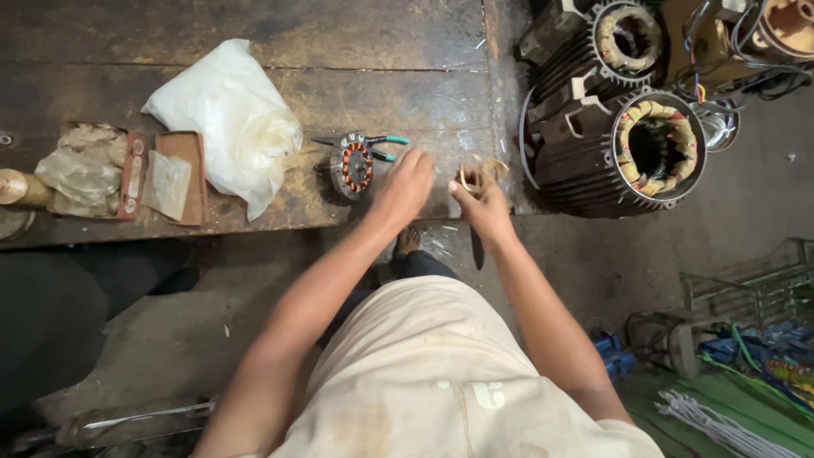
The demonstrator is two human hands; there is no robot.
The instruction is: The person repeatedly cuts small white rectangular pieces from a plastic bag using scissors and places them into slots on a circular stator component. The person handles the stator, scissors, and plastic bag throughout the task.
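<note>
My left hand (405,188) reaches over the dark, worn wooden tabletop (381,51), fingers curled downward just beside the small round stator with copper-orange windings (354,166). From above I cannot tell whether the fingertips touch the wood or pinch anything; the grip looks loosely bent and I see nothing in it. The stator lies flat near the front edge of the tabletop, to the left of that hand, and just behind it lie the pliers with teal handles (383,142), handles pointing toward the right.

My right hand (482,202) is at the front right corner of the tabletop, its grip clenched around a small loop of pale, yellowish tape or cord (476,173), which stands up between thumb and fingers. The two hands are near each other but apart.

Further left on the tabletop sits a crumpled white plastic bag (233,119), and beside it a shallow rust-brown tray (188,151) holding clear plastic wrappings (166,182). To the right of the tabletop, on the floor, two large dark finned motor housings with tan-wrapped windings (653,146) lie with their open ends up. Low at the right edge a bundle of white cords (716,422) lies on a green surface.
</note>
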